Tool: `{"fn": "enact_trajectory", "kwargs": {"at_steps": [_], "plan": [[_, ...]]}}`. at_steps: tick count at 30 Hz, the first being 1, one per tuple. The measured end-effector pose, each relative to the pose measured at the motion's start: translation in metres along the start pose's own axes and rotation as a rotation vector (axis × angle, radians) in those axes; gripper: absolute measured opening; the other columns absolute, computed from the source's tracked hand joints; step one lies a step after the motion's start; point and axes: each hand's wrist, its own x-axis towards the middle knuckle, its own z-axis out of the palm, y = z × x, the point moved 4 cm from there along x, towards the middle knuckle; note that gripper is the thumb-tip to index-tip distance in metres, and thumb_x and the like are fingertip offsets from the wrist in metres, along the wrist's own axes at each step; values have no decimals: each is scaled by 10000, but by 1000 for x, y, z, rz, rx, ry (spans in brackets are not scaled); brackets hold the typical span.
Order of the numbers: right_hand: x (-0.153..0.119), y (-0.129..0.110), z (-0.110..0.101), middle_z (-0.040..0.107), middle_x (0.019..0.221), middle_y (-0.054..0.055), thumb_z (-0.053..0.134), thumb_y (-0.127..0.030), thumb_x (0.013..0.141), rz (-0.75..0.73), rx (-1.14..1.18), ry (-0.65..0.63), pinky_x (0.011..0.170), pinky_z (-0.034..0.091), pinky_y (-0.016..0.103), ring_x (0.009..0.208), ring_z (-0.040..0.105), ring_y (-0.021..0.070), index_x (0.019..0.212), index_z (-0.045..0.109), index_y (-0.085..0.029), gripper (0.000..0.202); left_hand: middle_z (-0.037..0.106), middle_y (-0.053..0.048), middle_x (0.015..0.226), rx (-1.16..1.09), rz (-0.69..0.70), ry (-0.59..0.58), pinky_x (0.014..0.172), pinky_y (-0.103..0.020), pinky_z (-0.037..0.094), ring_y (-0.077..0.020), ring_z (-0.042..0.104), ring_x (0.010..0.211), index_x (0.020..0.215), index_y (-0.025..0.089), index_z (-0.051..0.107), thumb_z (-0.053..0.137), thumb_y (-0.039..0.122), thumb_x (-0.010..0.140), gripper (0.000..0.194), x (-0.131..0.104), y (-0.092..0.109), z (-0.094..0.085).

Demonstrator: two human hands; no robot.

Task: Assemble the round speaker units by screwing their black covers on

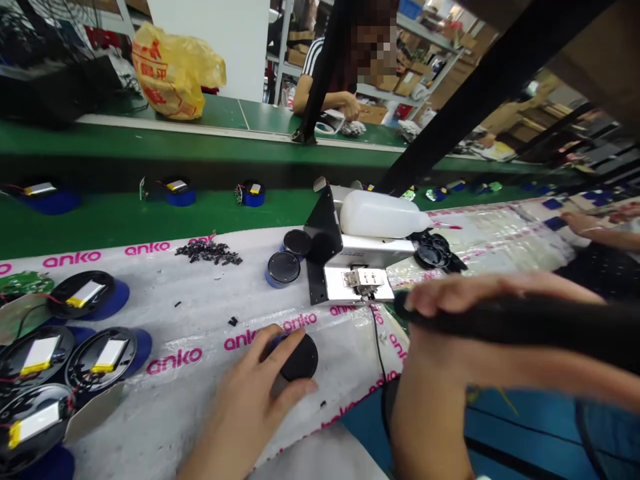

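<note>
My left hand (260,380) is curved around a round black-topped unit (304,357) on the covered table, thumb on its near side and fingers over its far edge. Further right, my right hand (443,337) is wrapped round a long black tool (505,323), blurred; the tool's tip lies by the front right corner of a silver and black metal box (360,267). A white plastic bottle (380,215) rests on top of that box. Just left of it stand two round black-topped units (283,268). Small black pieces (210,252) lie in a pile.
At the left are several open blue units (109,357) with batteries and wires. More units (180,192) sit on the green belt (215,217) behind. Black round parts (434,252) lie right of the box. A person (345,103) works across the bench; other hands (590,227) show at far right.
</note>
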Motion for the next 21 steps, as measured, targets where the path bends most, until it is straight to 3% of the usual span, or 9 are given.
{"fn": "enact_trajectory", "kwargs": {"at_steps": [3,5,11,15,21], "plan": [[14,22,11,566,483,-58,698,-801,667,6,10,18,315,392,258,322,481,143,799,634,-217,602,588,-54,1423,65,70,68,1022,-591,509,-389,579,1257,1361,417,608,808,310,778,625,2,-2,4],[10,31,14,562,477,-61,733,-763,678,104,23,-36,319,388,252,328,482,140,819,626,-209,582,601,-49,1418,-14,67,70,1077,-565,480,-354,573,1286,1337,376,623,777,212,788,593,4,-2,7],[-24,2,29,598,478,-49,709,-842,623,427,229,-215,278,384,266,295,469,160,896,666,-236,666,615,-58,1413,-247,-69,31,1134,-504,435,-290,566,1318,1348,288,550,764,75,724,694,4,-1,10],[-42,-13,54,610,510,-41,735,-799,650,427,273,-192,336,429,272,337,502,150,820,680,-235,592,583,-71,1438,-308,-70,5,1161,-500,387,-287,525,1349,1347,270,533,819,117,712,713,3,-1,11],[-54,2,73,607,521,-44,718,-808,659,397,327,-270,337,443,277,356,520,161,817,673,-238,592,570,-112,1424,-337,-53,-19,1127,-495,397,-299,517,1331,1338,227,525,797,185,770,631,5,4,9]]}}
